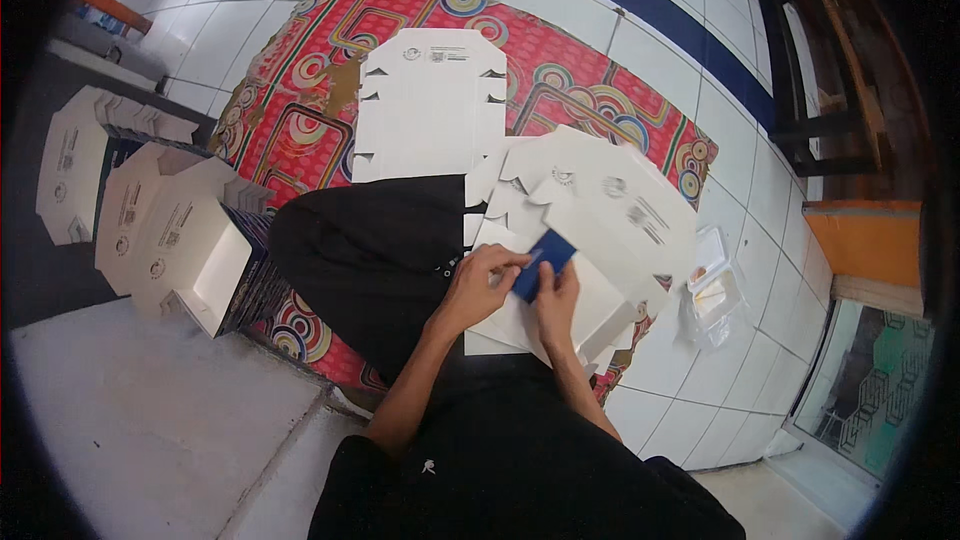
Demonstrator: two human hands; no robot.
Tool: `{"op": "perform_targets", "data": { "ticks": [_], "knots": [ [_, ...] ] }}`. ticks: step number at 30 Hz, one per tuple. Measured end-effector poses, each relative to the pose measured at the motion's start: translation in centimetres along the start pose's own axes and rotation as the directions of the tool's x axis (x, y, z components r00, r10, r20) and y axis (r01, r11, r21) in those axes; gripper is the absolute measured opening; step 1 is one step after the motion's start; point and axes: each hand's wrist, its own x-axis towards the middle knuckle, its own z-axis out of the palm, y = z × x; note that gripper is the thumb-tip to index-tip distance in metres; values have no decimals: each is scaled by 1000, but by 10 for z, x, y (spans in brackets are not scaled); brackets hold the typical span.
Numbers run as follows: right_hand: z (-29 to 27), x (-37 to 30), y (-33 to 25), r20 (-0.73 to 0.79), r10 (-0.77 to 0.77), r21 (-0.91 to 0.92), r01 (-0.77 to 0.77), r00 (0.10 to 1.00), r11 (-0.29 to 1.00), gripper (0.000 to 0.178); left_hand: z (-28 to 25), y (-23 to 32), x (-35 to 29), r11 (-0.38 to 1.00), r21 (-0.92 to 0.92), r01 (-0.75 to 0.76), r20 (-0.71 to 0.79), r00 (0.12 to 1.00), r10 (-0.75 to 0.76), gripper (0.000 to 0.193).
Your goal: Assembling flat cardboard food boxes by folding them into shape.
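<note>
A small blue cardboard piece [546,264] is between my hands, over a white carton blank [600,275] near my lap. I cannot tell whether it is a flap of that blank or a separate piece. My left hand [486,285] pinches its left edge with thumb and fingertips. The fingers of my right hand [556,302] are closed on its lower right side. Beyond my hands, more white blanks [643,185] with dark print lie fanned in a pile. One flat notched blank [430,125] lies apart at the far middle.
Partly folded white cartons with dark outsides [190,225] stand nested at the left. Under the blanks is a red patterned mat [310,125]. A clear plastic food container [712,290] sits on the white tiles at right. Dark wooden furniture [820,70] stands at far right.
</note>
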Motion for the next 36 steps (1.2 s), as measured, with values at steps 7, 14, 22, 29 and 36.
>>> {"op": "perform_targets", "data": {
  "ticks": [7,14,22,29,36],
  "knots": [
    [-37,20,-20,-15,164,385,-146,986,911,33,20,34,-6,974,-225,-34,-454,888,-74,48],
    [-27,16,-48,95,65,25,-67,993,997,35,49,19,-10,949,154,-276,-334,889,312,46],
    [-14,12,-37,161,-142,-414,198,977,889,26,36,35,-13,968,174,180,-171,974,-150,52],
    [6,6,-56,273,-111,-615,263,955,743,29,44,20,-15,946,315,-70,-281,946,164,46],
    [-12,8,-72,291,-20,-441,153,957,884,26,39,28,-17,966,249,-73,-256,957,139,40]
  ]
}}
